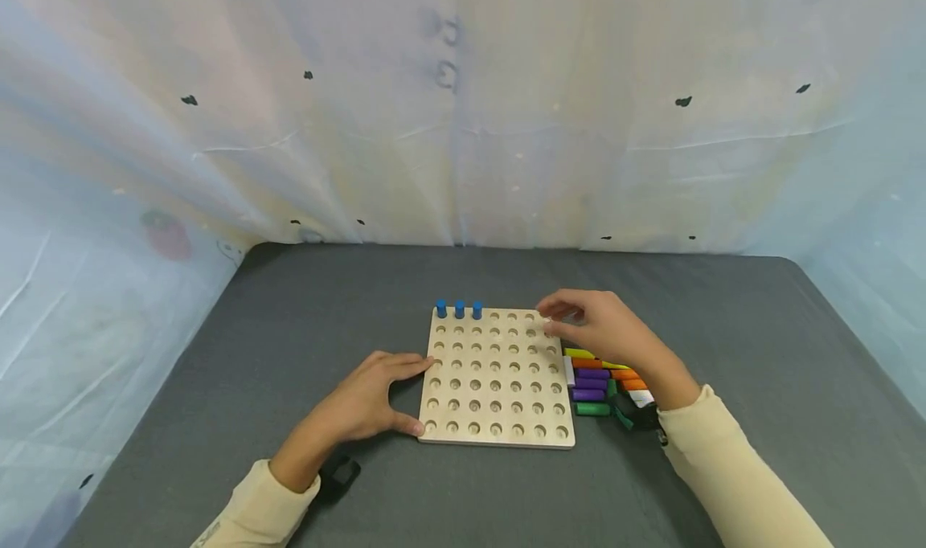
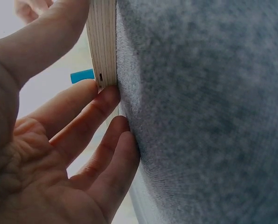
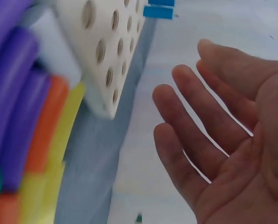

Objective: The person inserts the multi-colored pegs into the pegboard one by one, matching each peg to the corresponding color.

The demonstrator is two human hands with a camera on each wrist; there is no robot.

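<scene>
A pale wooden pegboard (image 1: 485, 375) with rows of round holes lies on the dark table. Three blue pegs (image 1: 459, 310) stand upright in its back row, at the left end. My left hand (image 1: 365, 395) rests at the board's left edge, thumb by the front corner and fingertips against the side; the left wrist view shows the fingers spread along the layered wooden edge (image 2: 104, 42). Over the board's back right corner hovers my right hand (image 1: 596, 323), its fingers loosely bent and, in the right wrist view, nothing between them.
Right of the board lies a pile of loose pegs: purple (image 1: 589, 385), orange (image 1: 628, 375), yellow (image 1: 579, 353), green (image 1: 593, 410) and white (image 1: 569, 371). The right forearm reaches over part of it. A pale curtain (image 1: 463, 114) hangs behind the grey table (image 1: 347, 291).
</scene>
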